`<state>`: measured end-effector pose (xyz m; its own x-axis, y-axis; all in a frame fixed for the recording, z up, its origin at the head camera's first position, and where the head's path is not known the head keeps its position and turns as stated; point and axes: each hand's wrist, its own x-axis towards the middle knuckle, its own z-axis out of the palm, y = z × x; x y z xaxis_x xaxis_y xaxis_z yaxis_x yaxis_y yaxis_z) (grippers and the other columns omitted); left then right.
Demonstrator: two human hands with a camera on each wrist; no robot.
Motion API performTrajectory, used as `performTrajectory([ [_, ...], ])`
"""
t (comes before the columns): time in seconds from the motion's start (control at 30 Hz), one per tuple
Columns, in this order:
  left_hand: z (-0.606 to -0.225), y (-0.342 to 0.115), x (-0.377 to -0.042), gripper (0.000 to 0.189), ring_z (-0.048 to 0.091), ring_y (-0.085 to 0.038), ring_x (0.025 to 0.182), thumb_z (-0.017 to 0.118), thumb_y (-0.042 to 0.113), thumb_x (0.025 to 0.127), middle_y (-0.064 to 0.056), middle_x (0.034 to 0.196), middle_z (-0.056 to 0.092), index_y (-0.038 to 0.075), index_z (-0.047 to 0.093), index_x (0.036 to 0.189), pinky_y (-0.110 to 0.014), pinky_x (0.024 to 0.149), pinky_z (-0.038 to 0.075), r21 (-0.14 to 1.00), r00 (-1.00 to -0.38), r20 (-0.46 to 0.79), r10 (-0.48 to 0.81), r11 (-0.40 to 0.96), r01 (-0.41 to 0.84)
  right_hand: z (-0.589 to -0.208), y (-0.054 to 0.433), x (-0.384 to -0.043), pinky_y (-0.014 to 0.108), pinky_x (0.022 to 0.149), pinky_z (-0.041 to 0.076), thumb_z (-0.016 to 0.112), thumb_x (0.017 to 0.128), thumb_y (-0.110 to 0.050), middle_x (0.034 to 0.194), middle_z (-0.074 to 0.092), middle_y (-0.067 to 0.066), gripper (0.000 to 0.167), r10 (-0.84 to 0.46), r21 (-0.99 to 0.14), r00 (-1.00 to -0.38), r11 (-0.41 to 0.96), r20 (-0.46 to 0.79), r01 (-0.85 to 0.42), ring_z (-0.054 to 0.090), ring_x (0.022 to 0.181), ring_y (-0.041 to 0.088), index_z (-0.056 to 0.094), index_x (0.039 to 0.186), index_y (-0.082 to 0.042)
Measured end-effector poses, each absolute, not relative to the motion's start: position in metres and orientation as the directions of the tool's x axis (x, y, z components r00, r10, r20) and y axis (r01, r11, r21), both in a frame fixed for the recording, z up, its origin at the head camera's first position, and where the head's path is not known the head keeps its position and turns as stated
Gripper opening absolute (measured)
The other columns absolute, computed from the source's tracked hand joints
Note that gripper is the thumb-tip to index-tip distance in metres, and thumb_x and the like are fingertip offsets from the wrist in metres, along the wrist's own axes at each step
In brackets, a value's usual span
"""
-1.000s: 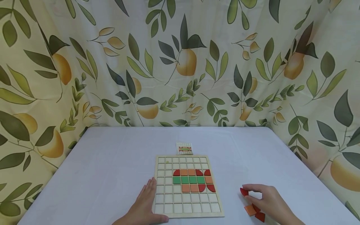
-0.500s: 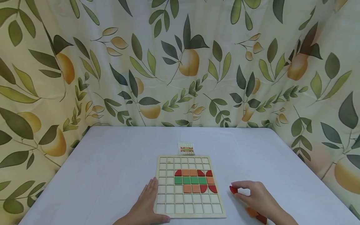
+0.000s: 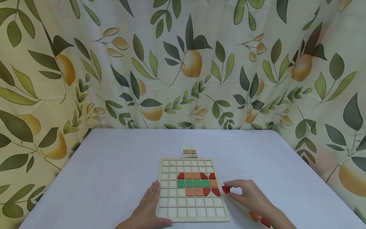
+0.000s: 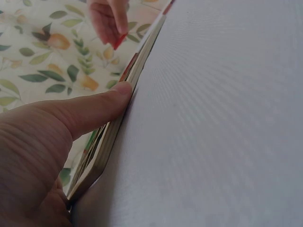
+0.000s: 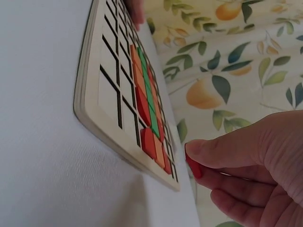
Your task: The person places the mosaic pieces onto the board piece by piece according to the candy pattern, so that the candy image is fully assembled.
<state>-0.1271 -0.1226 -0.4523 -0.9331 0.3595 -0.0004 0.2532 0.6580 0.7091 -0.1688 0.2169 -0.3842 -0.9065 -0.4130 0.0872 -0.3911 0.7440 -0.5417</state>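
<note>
A square wooden grid board (image 3: pixel 194 219) lies on the table, with red rounded tiles, orange square tiles and a row of green square tiles (image 3: pixel 189 183) set in its cells. My left hand (image 3: pixel 144 208) rests against the board's left edge, fingers straight along the side and thumb at the near corner. In the left wrist view its thumb (image 4: pixel 102 106) touches the board's edge. Just right of the board, my right hand (image 3: pixel 249 195) pinches a red rounded tile (image 3: pixel 226 190) between thumb and finger. The right wrist view shows this red tile (image 5: pixel 193 166) apart from the board.
A small pattern card (image 3: pixel 188 151) lies against the board's far edge. Beneath the right forearm are a loose orange tile (image 3: pixel 255 216) and a red tile (image 3: pixel 265 222), partly hidden. A leaf-and-fruit patterned curtain (image 3: pixel 183 95) stands behind the white table (image 3: pixel 120 165).
My right hand has carried the red tile leftward from the loose tiles to beside the board's right edge. My left hand stays at the board.
</note>
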Motion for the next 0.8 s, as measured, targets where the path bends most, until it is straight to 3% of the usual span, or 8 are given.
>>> performTrajectory([
  [0.8,-0.451,-0.122,-0.128,0.132,0.001,-0.036,0.137,0.072,0.068,0.057,-0.025,0.149,0.006,-0.01,0.008,0.143,-0.054,0.106,0.005,0.702,-0.94,-0.018,0.342,0.673,0.231,-0.381,0.178,-0.181,0.035,0.08,0.05,0.073,0.076,-0.005,0.095,0.068,-0.004,0.026,-0.536,-0.539,-0.829,0.657,0.157,-0.527,0.061,0.092,0.014,0.071,0.102,-0.006],
])
